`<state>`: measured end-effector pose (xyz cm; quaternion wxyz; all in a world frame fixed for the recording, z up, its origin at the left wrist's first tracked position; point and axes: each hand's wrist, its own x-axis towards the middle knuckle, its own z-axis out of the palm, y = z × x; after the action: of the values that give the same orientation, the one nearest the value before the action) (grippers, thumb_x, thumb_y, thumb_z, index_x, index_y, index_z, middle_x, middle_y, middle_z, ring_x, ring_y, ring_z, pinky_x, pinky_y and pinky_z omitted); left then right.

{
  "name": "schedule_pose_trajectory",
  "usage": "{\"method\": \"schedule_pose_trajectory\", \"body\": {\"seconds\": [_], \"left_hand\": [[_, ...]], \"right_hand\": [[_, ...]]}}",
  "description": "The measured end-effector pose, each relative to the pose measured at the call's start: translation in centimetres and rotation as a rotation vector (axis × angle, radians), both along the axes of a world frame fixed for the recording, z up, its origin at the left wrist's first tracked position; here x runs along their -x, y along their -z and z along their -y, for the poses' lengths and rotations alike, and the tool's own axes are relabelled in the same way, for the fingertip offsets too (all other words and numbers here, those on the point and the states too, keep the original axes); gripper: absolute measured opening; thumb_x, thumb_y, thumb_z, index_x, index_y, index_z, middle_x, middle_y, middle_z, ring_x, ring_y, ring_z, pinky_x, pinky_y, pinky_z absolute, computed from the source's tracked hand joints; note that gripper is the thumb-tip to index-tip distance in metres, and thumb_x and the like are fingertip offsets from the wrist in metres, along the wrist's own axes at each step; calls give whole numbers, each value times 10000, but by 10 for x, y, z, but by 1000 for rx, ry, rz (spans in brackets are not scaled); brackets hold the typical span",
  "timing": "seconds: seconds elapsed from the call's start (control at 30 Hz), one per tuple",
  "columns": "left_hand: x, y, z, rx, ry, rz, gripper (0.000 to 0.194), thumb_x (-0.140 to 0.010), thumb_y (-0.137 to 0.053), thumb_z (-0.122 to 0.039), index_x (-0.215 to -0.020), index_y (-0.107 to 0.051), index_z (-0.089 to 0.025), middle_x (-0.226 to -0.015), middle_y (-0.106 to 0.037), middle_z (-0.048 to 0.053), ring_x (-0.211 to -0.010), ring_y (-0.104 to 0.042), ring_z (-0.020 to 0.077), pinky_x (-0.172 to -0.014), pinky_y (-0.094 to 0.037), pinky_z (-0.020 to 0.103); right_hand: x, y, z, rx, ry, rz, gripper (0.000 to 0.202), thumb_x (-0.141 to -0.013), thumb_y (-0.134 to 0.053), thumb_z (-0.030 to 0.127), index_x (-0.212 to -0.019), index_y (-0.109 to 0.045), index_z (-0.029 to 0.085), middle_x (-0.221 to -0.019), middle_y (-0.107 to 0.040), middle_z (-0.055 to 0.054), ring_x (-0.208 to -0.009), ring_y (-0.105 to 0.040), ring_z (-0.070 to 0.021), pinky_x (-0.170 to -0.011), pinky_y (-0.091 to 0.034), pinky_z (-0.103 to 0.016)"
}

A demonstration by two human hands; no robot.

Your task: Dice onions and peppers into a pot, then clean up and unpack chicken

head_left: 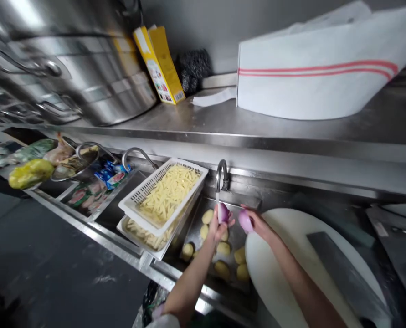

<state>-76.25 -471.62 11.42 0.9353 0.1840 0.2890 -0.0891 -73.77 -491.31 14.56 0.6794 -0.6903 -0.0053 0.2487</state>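
My left hand (218, 228) holds a dark purple onion (223, 212) under the running water of the faucet (221, 173). To its right, my right hand (255, 221) grips a lighter purple onion piece (245, 221), above the left edge of the round white cutting board (278, 255). The two hands are apart. Below them, several peeled potatoes (223, 248) lie in a metal tray in the sink.
White baskets (203, 175) of cut potato strips (170, 189) stand left of the faucet. A cleaver (346, 264) lies on the board. Steel pots (96, 77), a yellow box (160, 64) and a white bag (312, 82) stand on the shelf above. Packaged food (112, 174) is at the left.
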Motion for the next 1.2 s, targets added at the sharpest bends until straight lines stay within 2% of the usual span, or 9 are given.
{"method": "schedule_pose_trajectory", "body": {"seconds": [0.07, 0.17, 0.33, 0.47, 0.63, 0.8, 0.93, 1.03, 1.2], "left_hand": [[-7, -4, -7, -38, 33, 59, 485, -1014, -506, -589, -1364, -641, -281, -1055, -755, 122, -953, -737, 279, -890, -619, 478], [-18, -14, -28, -150, 71, 148, 618, -995, -467, -682, -1401, -601, -236, -1076, -747, 126, -926, -726, 268, -946, -607, 515], [-34, -30, -61, -236, 118, 185, 618, -1010, -444, -664, -1381, -608, -198, -1172, -748, 159, -1065, -729, 316, -902, -635, 499], [-44, -28, -66, -230, 67, 175, 557, -1050, -409, -607, -1341, -634, -189, -1149, -757, 156, -1122, -720, 316, -889, -646, 487], [-54, -15, -53, -143, 8, 145, 526, -1048, -458, -580, -1336, -639, -178, -1095, -765, 128, -1071, -730, 268, -976, -619, 496], [-61, -1, -30, -49, -43, 122, 593, -1045, -434, -593, -1295, -656, -104, -1071, -770, 149, -1092, -723, 295, -1052, -566, 526], [-66, 6, -9, -2, -79, 165, 618, -1020, -416, -621, -1259, -690, -121, -1133, -768, 178, -1185, -695, 311, -1077, -545, 495], [-70, 9, -2, -42, -158, 196, 520, -972, -508, -542, -1265, -700, -158, -1175, -765, 167, -1220, -681, 319, -1054, -556, 489], [-73, 11, -5, -32, -237, 209, 429, -917, -572, -447, -1194, -736, -164, -1266, -740, 193, -1340, -608, 346, -1107, -521, 491]], "right_hand": [[-34, -12, -40, -337, -66, -241, 531, -778, -606, 626, -1199, -623, 304, -911, -716, -63, -665, -669, -255, -463, -516, -349], [-66, -14, -84, -567, -119, -440, 497, -775, -649, 651, -1053, -616, 240, -779, -699, -24, -581, -610, -207, -479, -516, -325], [-87, -4, -122, -586, -116, -429, 433, -815, -678, 669, -890, -595, 251, -747, -704, -5, -701, -682, -229, -683, -597, -389], [-100, 7, -129, -579, -114, -394, 365, -905, -642, 586, -902, -630, 221, -770, -730, -17, -752, -705, -215, -796, -598, -376], [-112, 21, -115, -390, -68, -248, 331, -927, -670, 491, -1056, -699, 188, -983, -787, -49, -901, -723, -206, -899, -580, -351], [-114, 17, -103, 115, -6, 248, 372, -966, -634, 433, -1240, -718, 195, -1208, -768, -71, -1161, -680, -239, -1096, -489, -387], [-105, 7, -92, 375, -72, 496, 486, -926, -700, 387, -1378, -664, 212, -1204, -766, -91, -1148, -699, -280, -1063, -513, -391], [-99, 5, -85, 356, -130, 565, 555, -891, -735, 358, -1414, -633, 201, -1183, -772, -84, -1082, -721, -272, -994, -551, -375], [-94, 7, -88, 242, -105, 562, 363, -943, -651, 317, -1262, -689, 149, -1171, -778, -114, -1051, -735, -246, -946, -556, -341]]}}
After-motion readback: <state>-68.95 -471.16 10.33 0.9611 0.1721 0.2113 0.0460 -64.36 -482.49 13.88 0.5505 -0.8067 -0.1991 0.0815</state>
